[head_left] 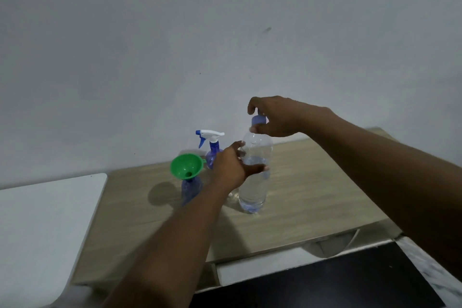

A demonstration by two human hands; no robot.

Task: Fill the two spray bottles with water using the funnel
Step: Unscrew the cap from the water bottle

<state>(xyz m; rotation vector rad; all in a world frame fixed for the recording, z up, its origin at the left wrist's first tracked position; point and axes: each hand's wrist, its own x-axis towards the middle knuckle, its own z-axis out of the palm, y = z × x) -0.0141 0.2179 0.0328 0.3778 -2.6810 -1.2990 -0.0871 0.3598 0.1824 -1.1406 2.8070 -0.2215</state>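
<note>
The clear water bottle stands upright on the wooden table, just right of the 2 spray bottles. Its blue cap is pinched from above by the right hand, thumb and fingertips curled round it. The body is held at mid-height by the left hand, whose thumb crosses the front wall while the fingers pass behind.

The bottle looks like thin, flexible plastic with water well up its body, so it is judged fairly heavy and easily dented. A firm squeeze once the cap is off could push water out of the neck. It is probably best taken where the left hand sits now, around the middle, with support lower down when it is tipped.

The green funnel is seated in the neck of the open spray bottle. Both are judged light and top-heavy as a pair (an empty bottle under a wide funnel tips readily), so steadying the neck is advisable during pouring.

The second spray bottle stands just behind, with its white-and-blue trigger head on. That head must be unscrewed before filling.

No brand, label or legible writing can be made out. Bluish patches show through the water bottle, but nothing there can be read.
</note>
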